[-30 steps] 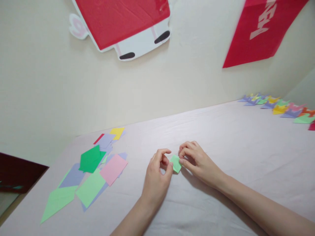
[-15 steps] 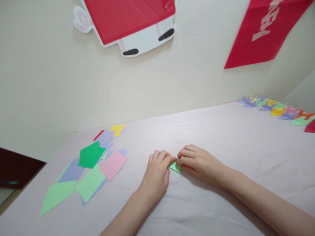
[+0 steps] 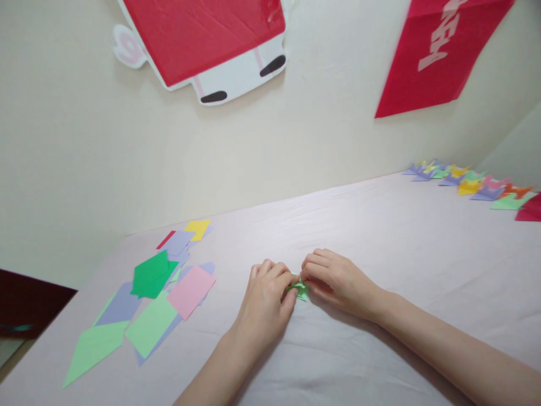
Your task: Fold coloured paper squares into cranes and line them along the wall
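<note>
A small folded piece of light green paper (image 3: 299, 289) lies on the pale table cover (image 3: 380, 237), pinched between both hands. My left hand (image 3: 266, 299) curls its fingers over the paper's left side. My right hand (image 3: 333, 279) presses its fingertips on the right side. Most of the paper is hidden under the fingers.
Loose paper sheets lie at the left: dark green (image 3: 151, 274), pink (image 3: 191, 291), light green (image 3: 150, 324), lilac (image 3: 120, 304) and yellow (image 3: 196, 228). A row of folded paper figures (image 3: 469, 184) lines the far right. Red posters (image 3: 435, 53) hang on the wall.
The green piece was held up a little between the fingers. Both hands have lowered it onto the table and closed over it, so less of it shows.
</note>
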The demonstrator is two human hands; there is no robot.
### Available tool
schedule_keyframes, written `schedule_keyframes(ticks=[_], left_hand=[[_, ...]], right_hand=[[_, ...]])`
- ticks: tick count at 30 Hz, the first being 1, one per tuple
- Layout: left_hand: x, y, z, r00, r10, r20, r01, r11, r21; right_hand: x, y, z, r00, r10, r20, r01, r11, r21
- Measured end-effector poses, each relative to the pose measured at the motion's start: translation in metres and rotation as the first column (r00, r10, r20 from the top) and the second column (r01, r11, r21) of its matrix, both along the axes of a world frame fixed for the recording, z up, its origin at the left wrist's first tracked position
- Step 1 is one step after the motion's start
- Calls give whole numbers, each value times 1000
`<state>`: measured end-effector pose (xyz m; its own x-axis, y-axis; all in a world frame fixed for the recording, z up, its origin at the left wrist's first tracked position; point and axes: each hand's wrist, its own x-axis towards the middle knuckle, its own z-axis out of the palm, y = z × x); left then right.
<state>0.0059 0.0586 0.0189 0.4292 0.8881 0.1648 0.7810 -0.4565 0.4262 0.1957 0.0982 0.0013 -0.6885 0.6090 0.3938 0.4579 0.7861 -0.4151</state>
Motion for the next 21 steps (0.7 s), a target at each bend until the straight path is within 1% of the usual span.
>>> schedule_keyframes(ticks=[3, 5, 8, 11, 15, 21], left_hand=[[1, 5, -3, 1000, 1, -4, -1, 999, 39], [3, 7, -5, 1000, 8, 1, -8, 998, 56], [4, 8, -9, 999, 31, 20, -32, 997, 63], [5, 9, -14, 998, 50, 35, -53, 994, 96], [7, 12, -18, 997, 79, 23, -82, 988, 133], [9, 14, -19, 993, 121, -6, -120, 986, 115]], right_hand=[[3, 2, 2, 999, 17, -48, -19, 998, -53], [7, 5, 2, 998, 7, -69, -12, 997, -79], [12, 10, -2, 994, -31, -101, 18, 991, -132], [13, 13, -5, 992, -45, -122, 21, 980, -197], [11, 15, -5, 991, -62, -121, 27, 961, -274], [8, 18, -3, 994, -68, -88, 35, 943, -330]])
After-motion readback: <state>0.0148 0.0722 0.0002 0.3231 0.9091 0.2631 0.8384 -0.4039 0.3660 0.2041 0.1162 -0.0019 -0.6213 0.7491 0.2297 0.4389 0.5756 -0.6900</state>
